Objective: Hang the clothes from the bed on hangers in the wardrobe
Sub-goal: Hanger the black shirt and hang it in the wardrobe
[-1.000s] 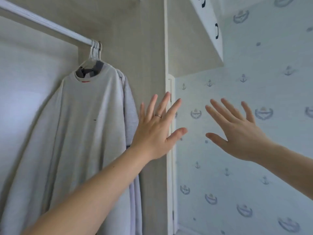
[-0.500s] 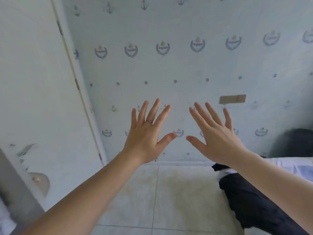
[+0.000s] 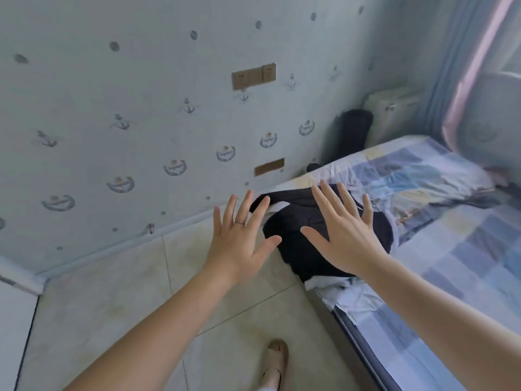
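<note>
Both hands are spread flat and hold nothing: my left hand (image 3: 239, 244) hangs over the floor tiles (image 3: 112, 292) at centre frame, and my right hand (image 3: 344, 238) is just to its right, in front of the black garment (image 3: 293, 258). That garment lies bunched on the near corner of the bed (image 3: 451, 249), right of centre, with no clear long axis. It sits directly beyond my right palm, so I judge that hand the nearer. Whether it touches the cloth I cannot tell.

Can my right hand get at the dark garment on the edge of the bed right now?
Probably yes: the right hand, open and empty, is right over the dark garment, which lies uncovered at the edge of the bed.
</note>
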